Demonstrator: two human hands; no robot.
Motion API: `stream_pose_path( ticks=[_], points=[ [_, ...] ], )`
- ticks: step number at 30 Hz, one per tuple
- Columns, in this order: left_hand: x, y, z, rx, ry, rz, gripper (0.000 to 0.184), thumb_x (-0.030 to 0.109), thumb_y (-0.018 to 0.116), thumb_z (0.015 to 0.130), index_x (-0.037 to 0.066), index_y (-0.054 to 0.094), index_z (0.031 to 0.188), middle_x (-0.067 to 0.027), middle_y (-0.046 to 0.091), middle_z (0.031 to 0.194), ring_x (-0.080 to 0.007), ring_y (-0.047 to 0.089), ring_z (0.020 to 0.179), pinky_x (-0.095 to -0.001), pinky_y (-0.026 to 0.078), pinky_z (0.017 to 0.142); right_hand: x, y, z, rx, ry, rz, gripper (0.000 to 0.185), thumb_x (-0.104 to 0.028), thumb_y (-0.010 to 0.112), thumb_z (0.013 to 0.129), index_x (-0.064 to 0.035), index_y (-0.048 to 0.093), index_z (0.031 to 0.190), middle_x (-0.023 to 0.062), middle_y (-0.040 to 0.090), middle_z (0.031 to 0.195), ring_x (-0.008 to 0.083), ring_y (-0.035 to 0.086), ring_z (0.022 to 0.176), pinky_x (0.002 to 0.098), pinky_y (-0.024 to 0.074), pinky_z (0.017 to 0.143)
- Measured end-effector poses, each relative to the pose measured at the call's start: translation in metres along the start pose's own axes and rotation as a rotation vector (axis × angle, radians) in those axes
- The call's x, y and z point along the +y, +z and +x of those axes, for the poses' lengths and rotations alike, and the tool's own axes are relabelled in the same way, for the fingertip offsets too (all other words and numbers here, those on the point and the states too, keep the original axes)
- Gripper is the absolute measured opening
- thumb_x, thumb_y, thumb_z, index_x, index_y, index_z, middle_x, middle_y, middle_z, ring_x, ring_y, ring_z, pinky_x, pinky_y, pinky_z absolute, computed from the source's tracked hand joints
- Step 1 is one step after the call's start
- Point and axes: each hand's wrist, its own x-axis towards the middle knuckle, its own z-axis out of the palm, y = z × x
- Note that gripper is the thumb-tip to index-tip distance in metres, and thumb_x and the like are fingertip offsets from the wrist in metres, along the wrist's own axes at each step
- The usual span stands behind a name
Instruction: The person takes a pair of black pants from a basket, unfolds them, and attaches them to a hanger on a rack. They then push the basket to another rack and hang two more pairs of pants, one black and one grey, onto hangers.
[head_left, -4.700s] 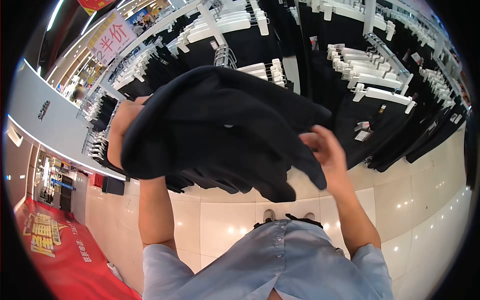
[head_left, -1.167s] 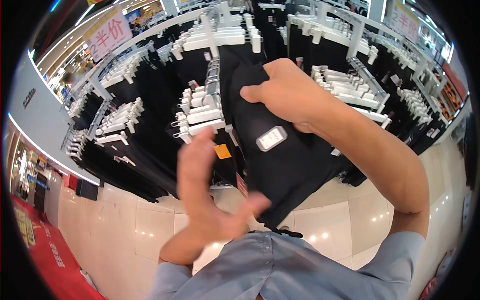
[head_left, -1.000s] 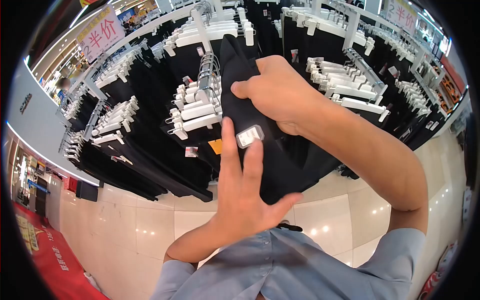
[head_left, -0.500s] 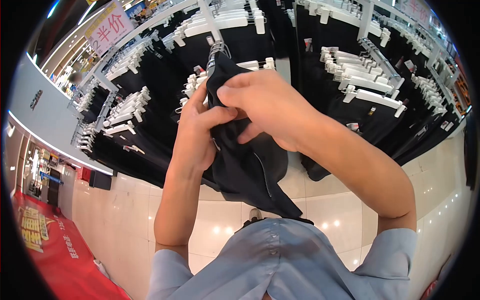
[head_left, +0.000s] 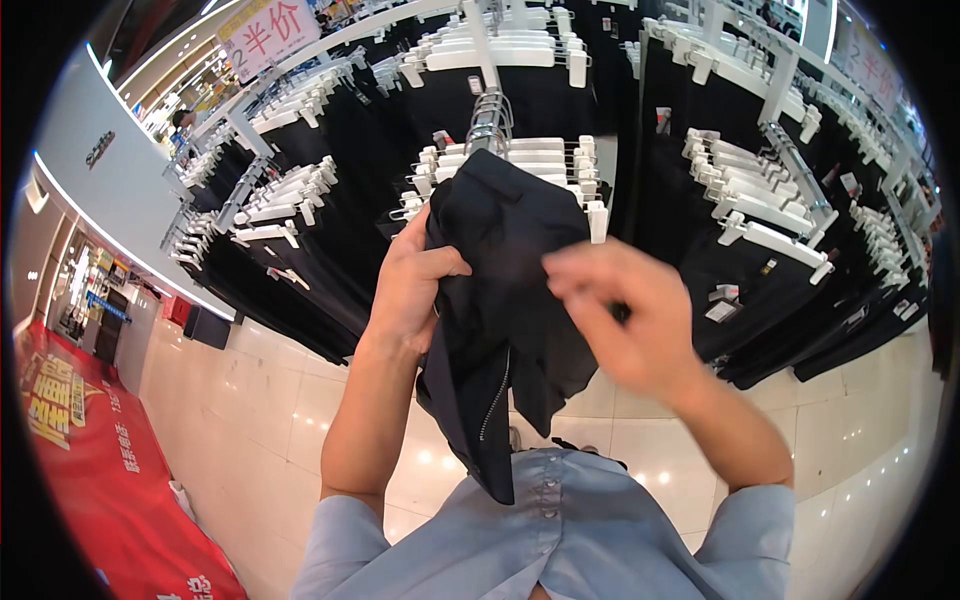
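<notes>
Black garment (head_left: 500,230) is up in front of the chest, btwn the hands, its long axis running approx far to near, w/ a narrow tip at the near end. Metal zip (head_left: 497,395) shows along the near left part; a separate flap hangs just right of it.

Left hand (head_left: 405,285) has the garment's left edge gripped, thumb on top, other fingers mostly out of sight behind the cloth; forearm comes up steeply from the near left. Right hand (head_left: 640,325) is at the garment's right side, palm turned inward, fingers bent & pointing left across the cloth; forearm slants in from near right. It's blurred, so can't tell if the fingertips pinch cloth or hang just off it. Garment lies directly left of it; left hand is the nearer one, being in contact.

Beyond the garment's far end: metal rail (head_left: 490,125) w/ white hangers (head_left: 535,150), partly hidden. Far right, another hanger row (head_left: 745,190) w/ dark clothes (head_left: 760,300) & tags (head_left: 722,303). Tiled floor (head_left: 300,390) below, red banner (head_left: 110,480) near left.
</notes>
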Motion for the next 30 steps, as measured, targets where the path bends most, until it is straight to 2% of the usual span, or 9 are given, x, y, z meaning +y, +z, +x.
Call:
stream_pose_path(
  ticks=[1,8,11,15,16,19,23,25,30],
  points=[
    [0.002,-0.001,-0.001,0.025,0.007,-0.006,0.062,-0.015,0.041,0.063,-0.004,0.048,0.124,-0.0138,0.062,0.105,-0.0204,0.064,0.089,-0.0293,0.052,0.078,0.009,-0.001,-0.018,0.007,-0.215,-0.099,0.026,0.006,0.059,0.072,0.0026,0.063,0.097,0.0153,0.065,0.09,0.0245,0.066,0.077,0.0297,0.0519,0.064],
    [-0.004,0.008,0.0,0.151,0.144,0.008,0.073,-0.015,0.039,0.065,-0.001,0.037,0.136,-0.0144,0.058,0.111,-0.0209,0.063,0.092,-0.0312,0.053,0.079,-0.007,0.062,-0.138,-0.073,0.07,-0.034,0.071,-0.01,0.073,0.065,0.0024,0.04,0.128,0.0262,0.045,0.127,0.0419,0.051,0.111,0.0425,0.0462,0.089],
    [-0.007,0.025,-0.002,0.166,0.14,0.003,0.074,-0.015,0.039,0.065,0.0,0.035,0.138,-0.0141,0.058,0.111,-0.0213,0.062,0.092,-0.0322,0.053,0.079,0.01,0.06,-0.134,0.055,0.025,-0.135,0.068,-0.015,0.074,0.067,0.0045,0.043,0.124,0.0269,0.043,0.129,0.0424,0.05,0.112,0.0426,0.0461,0.088],
    [-0.008,0.031,-0.003,0.136,0.126,0.015,0.077,-0.015,0.039,0.065,0.002,0.032,0.14,-0.0153,0.057,0.115,-0.0233,0.062,0.097,-0.0342,0.053,0.081,0.028,0.044,-0.126,0.16,-0.169,0.042,0.039,-0.011,0.07,0.073,0.009,0.056,0.103,0.0245,0.061,0.103,0.0404,0.061,0.094,0.0406,0.0499,0.08],
    [-0.009,0.031,-0.005,0.141,0.127,0.028,0.077,-0.016,0.038,0.065,0.002,0.031,0.14,-0.0159,0.056,0.117,-0.0238,0.061,0.099,-0.0345,0.052,0.082,0.019,0.04,-0.12,0.226,-0.128,-0.011,0.03,-0.005,0.067,0.075,0.0098,0.059,0.099,0.0237,0.064,0.091,0.0383,0.064,0.086,0.0383,0.051,0.077],
    [-0.011,0.031,-0.012,0.165,0.128,0.066,0.079,-0.016,0.038,0.065,0.001,0.029,0.141,-0.0175,0.055,0.121,-0.0252,0.06,0.103,-0.0348,0.051,0.085,0.007,0.039,-0.115,0.397,0.132,0.326,0.021,0.002,0.061,0.079,0.0076,0.056,0.099,0.0233,0.062,0.098,0.0292,0.063,0.091,0.0343,0.0481,0.084],
    [-0.024,0.029,-0.021,0.181,0.136,0.054,0.08,-0.017,0.039,0.064,-0.001,0.028,0.141,-0.018,0.053,0.123,-0.0257,0.059,0.105,-0.0341,0.049,0.088,0.0,0.039,-0.092,0.442,0.332,0.768,0.005,0.001,0.051,0.086,0.0022,0.05,0.091,0.0159,0.061,0.089,0.0191,0.06,0.084,0.0276,0.0476,0.077],
    [-0.032,0.03,-0.029,0.197,0.125,-0.009,0.076,-0.017,0.04,0.064,-0.002,0.032,0.139,-0.0175,0.054,0.122,-0.0256,0.059,0.105,-0.0332,0.049,0.088,0.005,0.042,-0.073,0.455,0.3,0.55,0.006,-0.004,0.049,0.088,-0.0025,0.045,0.084,0.0109,0.055,0.075,0.016,0.055,0.068,0.0283,0.0507,0.069],
    [-0.046,0.024,-0.047,0.212,0.054,-0.104,0.067,-0.016,0.041,0.065,-0.003,0.043,0.13,-0.0144,0.058,0.114,-0.0223,0.061,0.1,-0.0314,0.05,0.086,0.017,0.049,-0.051,0.566,0.319,0.292,0.004,-0.005,0.051,0.09,-0.0019,0.051,0.092,0.005,0.056,0.079,0.0075,0.053,0.068,0.0185,0.0433,0.062]
  ],
)
